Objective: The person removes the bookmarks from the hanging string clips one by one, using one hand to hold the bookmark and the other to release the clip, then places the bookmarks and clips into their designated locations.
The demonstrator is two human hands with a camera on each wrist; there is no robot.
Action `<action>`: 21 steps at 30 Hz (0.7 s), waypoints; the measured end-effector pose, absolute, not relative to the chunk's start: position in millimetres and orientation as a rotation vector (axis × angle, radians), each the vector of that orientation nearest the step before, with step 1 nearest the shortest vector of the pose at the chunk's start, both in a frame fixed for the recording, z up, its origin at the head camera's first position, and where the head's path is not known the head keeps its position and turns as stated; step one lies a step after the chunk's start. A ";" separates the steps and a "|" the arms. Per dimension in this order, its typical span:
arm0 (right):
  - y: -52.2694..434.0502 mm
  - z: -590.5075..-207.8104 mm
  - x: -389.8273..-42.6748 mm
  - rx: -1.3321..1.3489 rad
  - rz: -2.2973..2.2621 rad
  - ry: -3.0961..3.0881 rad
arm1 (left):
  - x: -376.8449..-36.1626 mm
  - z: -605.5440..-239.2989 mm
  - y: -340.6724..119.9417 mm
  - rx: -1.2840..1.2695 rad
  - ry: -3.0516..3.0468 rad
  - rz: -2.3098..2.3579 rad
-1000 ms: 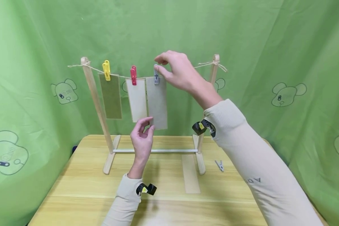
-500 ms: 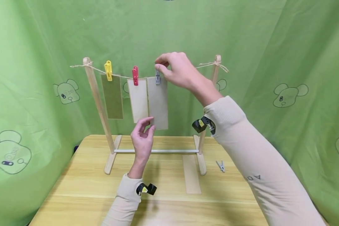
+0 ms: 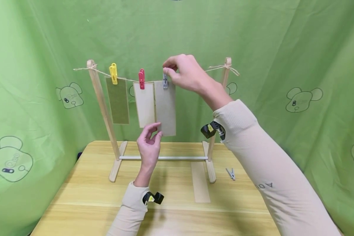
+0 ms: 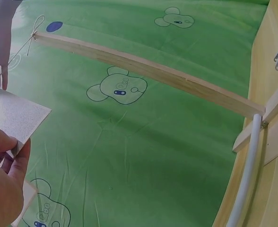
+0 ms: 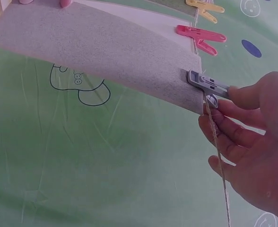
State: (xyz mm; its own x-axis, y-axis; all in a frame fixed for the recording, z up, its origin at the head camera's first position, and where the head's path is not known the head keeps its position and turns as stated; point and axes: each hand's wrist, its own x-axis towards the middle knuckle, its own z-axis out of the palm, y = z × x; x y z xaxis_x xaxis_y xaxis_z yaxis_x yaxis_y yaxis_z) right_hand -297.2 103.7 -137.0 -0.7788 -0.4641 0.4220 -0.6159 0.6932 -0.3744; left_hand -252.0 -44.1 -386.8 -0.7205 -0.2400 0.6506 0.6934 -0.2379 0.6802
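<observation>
A grey card [image 3: 166, 108] hangs upright from the string [image 5: 220, 165], with a grey clothespin [image 5: 207, 86] over its top edge. My right hand [image 3: 186, 73] pinches that clothespin's handles between thumb and fingers; the right wrist view shows its jaws on card and string. Down at the card's lower left corner, my left hand [image 3: 148, 144] pinches the card between thumb and fingers. To the left, a red clothespin [image 3: 141, 79] holds a white card [image 3: 144, 106]. Farther left, a yellow clothespin [image 3: 113, 73] holds an olive-brown card [image 3: 118, 101].
Two wooden posts [image 3: 103, 108] carry the string, joined low down by a white rod [image 3: 183, 158]. On the wooden table [image 3: 85, 196] lie a tan card [image 3: 200, 183] and another grey clothespin [image 3: 231, 174]. A green curtain [image 3: 253, 42] surrounds the table.
The view has shifted slightly, so the stand appears a little farther right. Both hands keep their holds on the grey card and its clothespin.
</observation>
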 end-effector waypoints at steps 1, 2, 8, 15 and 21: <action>103.6 -136.9 -296.8 0.851 0.746 -2.609 | -251.9 -386.9 -44.2 -0.561 -1.414 -2.004; 103.2 -136.6 -296.5 0.847 0.757 -2.608 | -251.8 -387.0 -44.5 -0.560 -1.414 -2.002; 101.3 -134.8 -294.1 0.825 0.837 -2.604 | -251.6 -387.4 -45.8 -0.557 -1.421 -1.983; 102.2 -133.0 -291.8 0.794 0.856 -2.597 | -252.0 -386.3 -45.1 -0.551 -1.423 -1.979; 104.1 -133.9 -290.1 0.745 0.872 -2.551 | -251.7 -386.1 -44.9 -0.557 -1.414 -1.980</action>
